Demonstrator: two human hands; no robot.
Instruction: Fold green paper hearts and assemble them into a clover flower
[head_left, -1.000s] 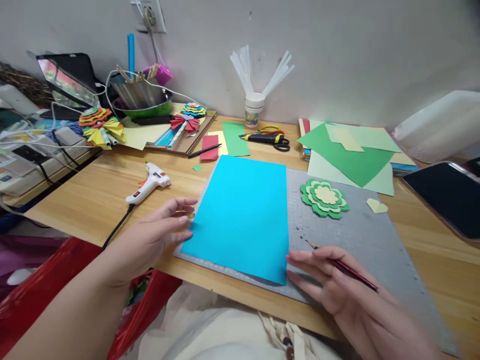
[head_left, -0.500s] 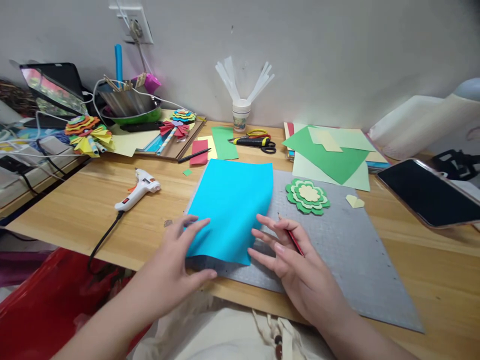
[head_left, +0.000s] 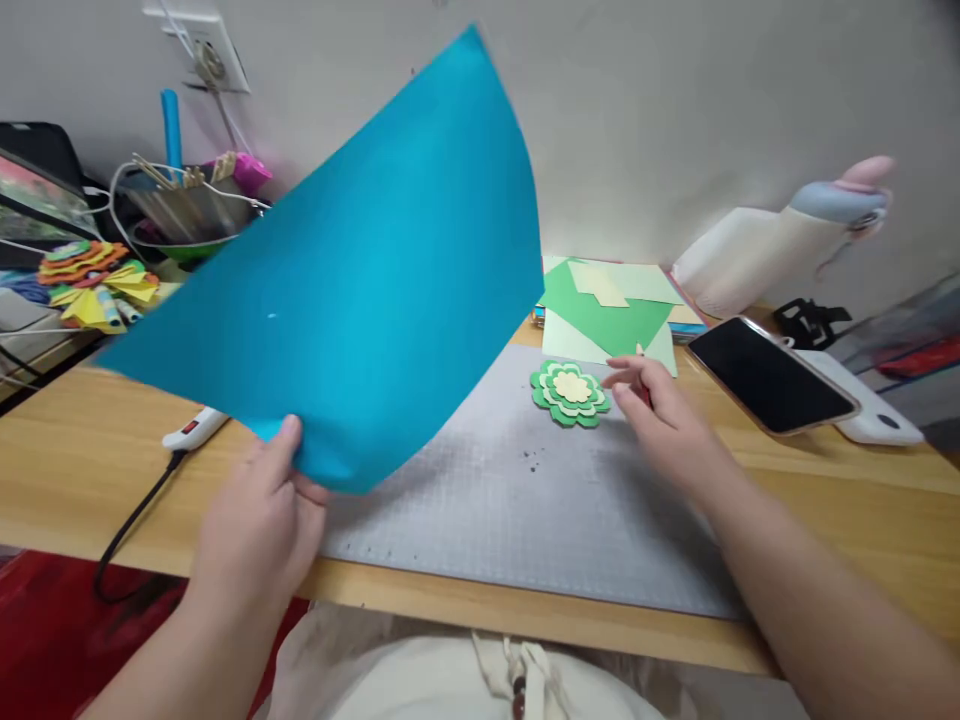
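My left hand [head_left: 259, 510] pinches the near edge of a large blue paper sheet [head_left: 360, 280] and holds it up off the grey cutting mat [head_left: 525, 500]; the raised sheet hides the middle of the desk behind it. My right hand [head_left: 660, 420] rests at the mat's far right part with its fingers closed round a red pencil [head_left: 641, 385], just right of a layered green and cream paper flower [head_left: 570, 392].
Green and pale paper sheets [head_left: 607, 310] lie stacked behind the flower. A dark phone [head_left: 772, 375] lies to the right, by a white device [head_left: 870, 415]. A glue gun [head_left: 191, 430] with its black cord, paper flowers [head_left: 90, 285] and a pot of tools [head_left: 180, 200] are at left.
The blue sheet lay on the mat under both hands; my left hand has lifted it high and tilted. My right hand moved away to the right, beside the green flower, still with the pencil.
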